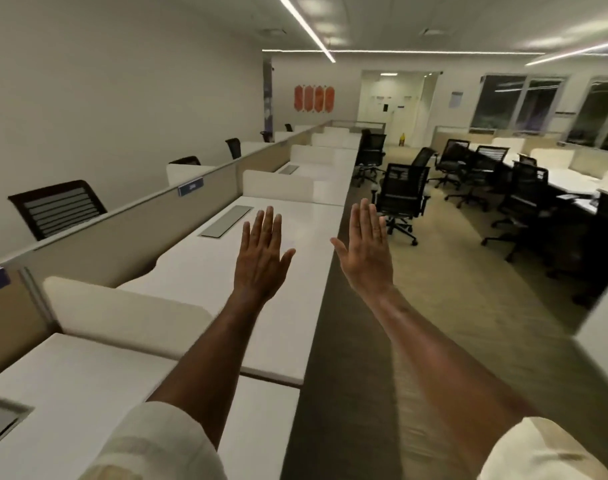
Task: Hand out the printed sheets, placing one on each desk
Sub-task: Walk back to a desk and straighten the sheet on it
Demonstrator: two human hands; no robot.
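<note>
Both arms reach out over a white surface (198,271). The left hand (262,261) and right hand (366,252) are spread flat, fingers straight, holding nothing.

Both arms reach straight forward, bare from rolled pale sleeves. The left hand (262,259) is held flat, back up, its fingers straight and close together, thumb spread. The right hand (366,251) matches it alongside, fingers straight, thumb out, holding nothing.

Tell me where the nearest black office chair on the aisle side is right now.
The black office chair stands right of the white desk row, on the carpet just beyond the raised right hand.
</note>
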